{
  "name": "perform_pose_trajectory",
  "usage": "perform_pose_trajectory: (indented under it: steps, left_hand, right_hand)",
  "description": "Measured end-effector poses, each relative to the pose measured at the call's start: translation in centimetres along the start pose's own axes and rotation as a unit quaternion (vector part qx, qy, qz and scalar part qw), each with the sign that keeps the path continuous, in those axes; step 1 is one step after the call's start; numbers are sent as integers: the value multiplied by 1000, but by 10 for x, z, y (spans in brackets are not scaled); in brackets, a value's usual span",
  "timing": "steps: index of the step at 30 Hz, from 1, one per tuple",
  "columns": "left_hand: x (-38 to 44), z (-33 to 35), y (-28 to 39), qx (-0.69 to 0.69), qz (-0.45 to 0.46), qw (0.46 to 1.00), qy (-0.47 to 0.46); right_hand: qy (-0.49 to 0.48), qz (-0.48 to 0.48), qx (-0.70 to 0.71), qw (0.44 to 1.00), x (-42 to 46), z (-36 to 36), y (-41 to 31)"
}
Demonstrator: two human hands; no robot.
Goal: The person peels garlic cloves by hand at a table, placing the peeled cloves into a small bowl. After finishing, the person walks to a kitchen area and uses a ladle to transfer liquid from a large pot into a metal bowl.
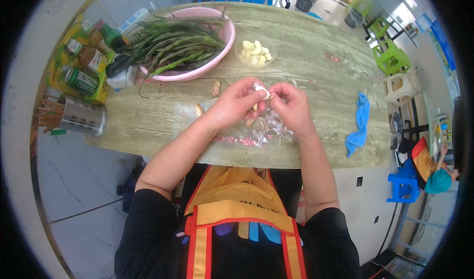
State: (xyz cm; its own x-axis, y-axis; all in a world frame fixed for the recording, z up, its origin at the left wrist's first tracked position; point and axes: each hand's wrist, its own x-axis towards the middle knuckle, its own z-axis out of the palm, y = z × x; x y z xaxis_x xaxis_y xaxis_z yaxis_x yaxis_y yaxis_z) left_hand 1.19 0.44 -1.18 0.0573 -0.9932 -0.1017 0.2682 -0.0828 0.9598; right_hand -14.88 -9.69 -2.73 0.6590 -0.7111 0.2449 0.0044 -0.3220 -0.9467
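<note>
My left hand point(240, 101) holds a white garlic clove point(263, 91) with papery skin on it, and a yellowish piece shows lower between its fingers. The fingertips of my right hand point(290, 103) pinch the right side of that clove. Under and between the hands lies a scattered heap of garlic skins point(274, 125). Peeled garlic cloves point(256, 51) fill part of a clear bowl point(240, 59) beyond my hands. Two loose brownish pieces, perhaps unpeeled cloves, lie left of my hands, one nearer point(199, 110) and one farther point(216, 88).
A pink plastic basket point(230, 34) heaped with long green bean pods point(181, 44) stands back left. Jars and bottles point(87, 59) and a metal utensil holder point(84, 116) line the left edge. A blue cloth point(358, 125) lies right. Another person point(431, 164) sits far right, near a blue stool point(403, 184).
</note>
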Motion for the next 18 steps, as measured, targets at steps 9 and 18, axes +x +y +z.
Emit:
perform_pose_trajectory:
  steps: [9,18]
  left_hand:
    - [-1,16,0,101,143,972,154]
    - [3,-3,4,-63,-5,997,55]
  right_hand:
    - [1,94,150,984,4,-4,-7]
    - [-25,80,188,978,2,-8,-13]
